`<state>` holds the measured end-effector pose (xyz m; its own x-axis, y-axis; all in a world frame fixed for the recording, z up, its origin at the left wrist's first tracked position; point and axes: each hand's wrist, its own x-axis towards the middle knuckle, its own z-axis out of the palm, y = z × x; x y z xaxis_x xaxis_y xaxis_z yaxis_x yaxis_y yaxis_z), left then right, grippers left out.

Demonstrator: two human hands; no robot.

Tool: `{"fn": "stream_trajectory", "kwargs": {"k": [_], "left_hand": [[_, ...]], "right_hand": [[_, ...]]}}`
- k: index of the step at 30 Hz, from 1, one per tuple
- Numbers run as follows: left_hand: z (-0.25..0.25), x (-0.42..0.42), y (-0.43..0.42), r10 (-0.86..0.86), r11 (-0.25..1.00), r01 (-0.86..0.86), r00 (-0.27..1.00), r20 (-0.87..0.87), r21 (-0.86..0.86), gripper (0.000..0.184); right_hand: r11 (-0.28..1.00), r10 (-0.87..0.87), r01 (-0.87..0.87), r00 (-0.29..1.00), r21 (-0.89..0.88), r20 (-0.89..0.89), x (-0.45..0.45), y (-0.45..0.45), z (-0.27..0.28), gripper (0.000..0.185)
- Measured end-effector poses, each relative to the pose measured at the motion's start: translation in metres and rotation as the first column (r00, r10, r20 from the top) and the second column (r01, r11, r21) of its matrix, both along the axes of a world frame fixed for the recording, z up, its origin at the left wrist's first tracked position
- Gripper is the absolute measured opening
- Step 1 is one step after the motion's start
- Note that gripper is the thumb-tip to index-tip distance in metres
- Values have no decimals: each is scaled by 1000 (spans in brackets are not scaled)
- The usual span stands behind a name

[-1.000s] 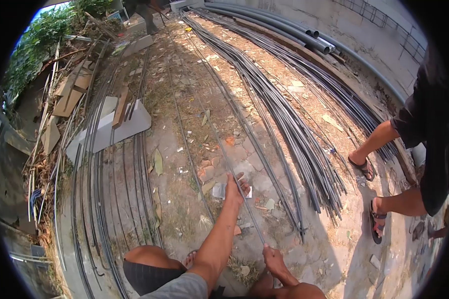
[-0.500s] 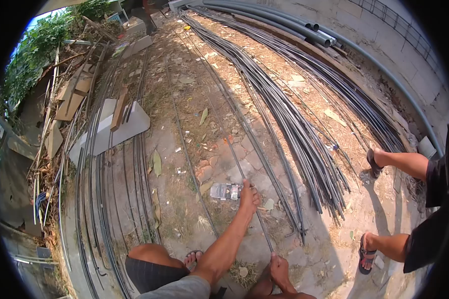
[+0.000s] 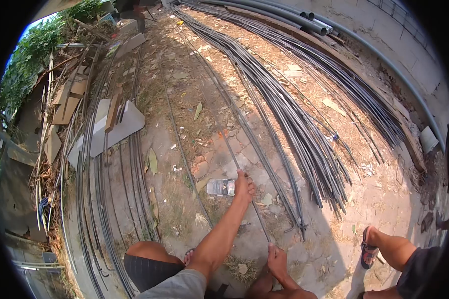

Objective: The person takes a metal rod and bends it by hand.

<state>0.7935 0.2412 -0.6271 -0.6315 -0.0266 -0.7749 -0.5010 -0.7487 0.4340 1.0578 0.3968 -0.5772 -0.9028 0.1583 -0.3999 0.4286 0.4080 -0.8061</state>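
My left hand (image 3: 244, 187) is closed around a thin steel rebar (image 3: 261, 222) near the middle of the view. Lower down, close to my knees, my right hand (image 3: 277, 258) grips the same bar by its near end, with the fingers wrapped round it. The bar runs away from me, low over the dirt and broken paving. Just left of my left hand lies a clear plastic container (image 3: 220, 187) on its side. Several more rebars (image 3: 257, 142) lie on the ground to the right of the held one.
A thick bundle of rebar (image 3: 289, 119) stretches along the right, with large grey pipes (image 3: 304, 22) by the wall behind. To the left lie more bars, a white foam block (image 3: 129, 122) and wooden scraps (image 3: 67, 107). Another person's sandalled foot (image 3: 369, 249) stands at the lower right.
The other person has stepped nearer; the foot that stood farther away has left its place by the bundle. My hands keep their hold on the rebar, and the view has shifted slightly.
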Motion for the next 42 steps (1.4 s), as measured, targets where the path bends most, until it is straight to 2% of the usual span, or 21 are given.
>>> {"fn": "stream_trajectory", "kwargs": {"k": [3,6,9,12,13,14,16,18,19,21,25,28,29,32,36,37,38,39,40,41,42], "left_hand": [[-1,-12,-5,-88,995,93,986,-144,25,45],[12,-42,-2,-138,990,137,983,-118,-12,51],[14,-60,-9,-202,922,154,974,-101,-356,67],[35,-39,-52,-120,866,21,978,-168,-499,70],[23,-30,-73,-97,697,-76,975,-199,-713,67],[12,-20,-94,-86,470,-168,968,-234,-866,63],[12,12,-126,22,207,-112,994,-110,-972,58],[-5,40,-146,129,24,90,987,93,-996,54],[-22,52,-153,112,31,130,985,133,-991,53],[-53,72,-169,86,45,210,973,213,-977,50],[-61,81,-170,-2,84,277,961,278,-957,46],[-57,75,-173,7,83,308,951,309,-948,44],[-60,75,-173,9,89,302,953,304,-949,42],[-60,68,-172,-55,125,233,972,227,-965,34],[-67,58,-175,-149,291,204,975,167,-934,26],[-71,51,-177,-165,387,126,984,66,-913,26],[-82,46,-175,-173,486,71,985,-17,-871,25],[-104,37,-174,-147,684,-5,979,-144,-730,21],[-41,39,-154,-170,832,112,984,-57,-543,18],[-3,40,-135,-142,878,98,988,-59,-469,16],[-8,32,-130,-173,871,125,983,-58,-475,16]], "right_hand": [[999,39,-39,999,17,0,-8,1,2,49],[1000,18,-18,998,9,64,-50,22,17,50],[972,81,-73,996,222,-29,-91,38,21,51],[880,101,-32,988,475,-121,-112,53,-5,37],[822,112,-5,982,570,-152,-116,56,-7,33],[723,173,82,940,686,-295,-120,52,5,30],[496,352,306,785,813,-510,-118,36,37,29],[844,239,30,872,535,-427,-99,13,26,29],[944,209,-89,907,319,-365,-87,-2,17,29],[936,353,-352,935,12,-42,-62,-34,-1,33],[721,670,-686,726,99,156,-8,-86,-49,41],[659,707,-734,678,164,199,9,-109,-52,40],[643,732,-759,649,104,210,11,-111,-68,42],[657,740,-752,657,56,146,21,-109,-76,40],[831,548,-539,836,-135,33,0,-87,-19,33],[880,456,-449,890,-157,6,-6,-75,-18,30],[934,327,-308,941,-180,86,-15,-64,-26,27],[945,199,-138,962,-296,187,-21,-49,-33,27],[895,53,38,980,-444,191,-27,-40,-26,27],[893,65,45,972,-449,226,-37,-29,-16,32],[879,70,56,967,-473,244,-40,-22,-19,39]]}}
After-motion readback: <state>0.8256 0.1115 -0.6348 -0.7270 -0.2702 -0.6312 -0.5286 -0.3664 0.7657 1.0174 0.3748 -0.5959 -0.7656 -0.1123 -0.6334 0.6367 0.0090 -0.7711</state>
